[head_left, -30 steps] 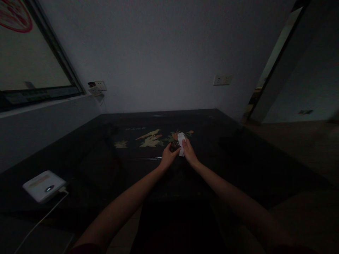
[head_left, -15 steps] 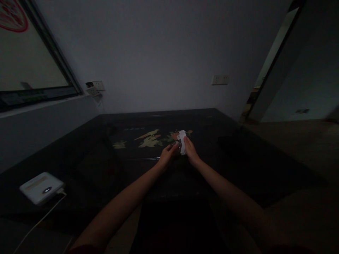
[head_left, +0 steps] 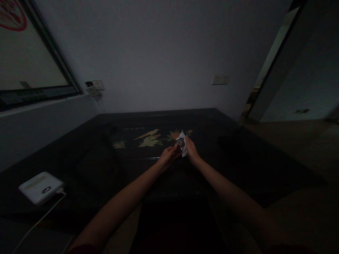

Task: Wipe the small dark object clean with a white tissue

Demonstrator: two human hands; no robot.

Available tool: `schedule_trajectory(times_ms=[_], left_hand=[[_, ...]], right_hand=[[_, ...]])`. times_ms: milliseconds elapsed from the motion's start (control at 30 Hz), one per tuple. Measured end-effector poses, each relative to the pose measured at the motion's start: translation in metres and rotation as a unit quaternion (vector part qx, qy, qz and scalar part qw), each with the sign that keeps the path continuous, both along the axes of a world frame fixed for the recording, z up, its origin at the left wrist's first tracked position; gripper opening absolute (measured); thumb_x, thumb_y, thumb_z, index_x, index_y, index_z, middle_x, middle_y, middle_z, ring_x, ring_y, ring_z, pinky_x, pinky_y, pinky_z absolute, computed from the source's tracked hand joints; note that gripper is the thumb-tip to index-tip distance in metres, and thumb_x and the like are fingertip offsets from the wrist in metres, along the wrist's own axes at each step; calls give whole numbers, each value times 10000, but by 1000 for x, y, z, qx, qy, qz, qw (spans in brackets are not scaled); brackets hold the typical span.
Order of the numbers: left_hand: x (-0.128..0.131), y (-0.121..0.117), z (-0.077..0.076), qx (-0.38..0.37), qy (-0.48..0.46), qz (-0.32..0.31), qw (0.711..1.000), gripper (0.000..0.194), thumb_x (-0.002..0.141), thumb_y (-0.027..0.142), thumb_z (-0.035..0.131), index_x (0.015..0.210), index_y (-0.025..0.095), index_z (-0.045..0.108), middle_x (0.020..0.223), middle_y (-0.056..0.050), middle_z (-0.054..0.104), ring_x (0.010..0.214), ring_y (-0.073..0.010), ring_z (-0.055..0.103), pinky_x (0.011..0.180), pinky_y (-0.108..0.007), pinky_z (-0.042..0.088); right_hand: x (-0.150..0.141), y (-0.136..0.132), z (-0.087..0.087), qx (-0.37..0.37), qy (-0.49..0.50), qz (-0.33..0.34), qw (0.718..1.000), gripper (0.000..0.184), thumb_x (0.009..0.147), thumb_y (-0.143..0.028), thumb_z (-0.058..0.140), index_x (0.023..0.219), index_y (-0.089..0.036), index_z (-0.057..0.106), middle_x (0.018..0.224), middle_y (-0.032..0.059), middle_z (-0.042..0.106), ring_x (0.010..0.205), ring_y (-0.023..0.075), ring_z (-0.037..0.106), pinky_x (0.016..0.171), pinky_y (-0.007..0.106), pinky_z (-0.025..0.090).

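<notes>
Over the dark table, my left hand (head_left: 168, 155) is closed around a small dark shiny object (head_left: 179, 143), perhaps glass or clear plastic; its kind is too dim to make out. My right hand (head_left: 192, 149) is closed on a white tissue (head_left: 184, 151), pressing it against the right side of that object. The tissue is crumpled and wraps partly around the object's edge. Both hands are close together, with the lower part of the object hidden by my left fingers.
The black table (head_left: 148, 180) bears a painted bird and flower design (head_left: 148, 138). At the left stands a white box-shaped device (head_left: 41, 187) with a cable (head_left: 39, 221). Behind rises a grey wall (head_left: 159, 63) with sockets (head_left: 220, 79). The room is dim.
The tissue has gone from a fairly flat strip to a crumpled piece folded around the object. My left hand has turned the object slightly toward the right hand. The view has shifted a little.
</notes>
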State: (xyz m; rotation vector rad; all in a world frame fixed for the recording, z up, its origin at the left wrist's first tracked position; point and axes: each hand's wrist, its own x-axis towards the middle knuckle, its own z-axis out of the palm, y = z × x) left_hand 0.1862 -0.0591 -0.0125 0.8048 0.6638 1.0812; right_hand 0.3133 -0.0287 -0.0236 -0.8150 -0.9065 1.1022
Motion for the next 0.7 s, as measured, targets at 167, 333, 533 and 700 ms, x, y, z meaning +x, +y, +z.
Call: schedule_trajectory(times_ms=[167,333,533,700], left_hand=[[1,-1,2,7,1,-1,1000,196,745,257,724,869,110,688,920,-88,707,873,-151,659,1044,-375,415],[-1,-2,3,15,0,-2,1000,198,730,238,737,878,115,691,933,-93,713,910,-162,658,1050,-371,405],[-2,-4,4,5,-9,-28,1000,189,724,233,743,860,112,690,947,-86,710,912,-149,657,1066,-349,387],[-1,-6,4,8,-13,-34,999,230,700,214,763,889,115,678,994,-90,704,925,-155,660,1059,-352,399]], right_hand=[[0,1,2,-16,12,12,1000,297,793,-490,603,891,-222,682,831,-12,725,797,156,664,750,252,498],[-1,-1,1,-21,23,14,999,293,784,-483,618,886,-217,684,835,-1,732,816,162,673,748,252,495],[2,2,-4,-38,22,-3,999,364,753,-542,614,823,-191,683,738,1,718,713,150,673,665,231,491],[5,2,1,-31,22,-8,999,352,762,-532,602,798,-190,676,687,-9,703,655,153,658,632,238,480]])
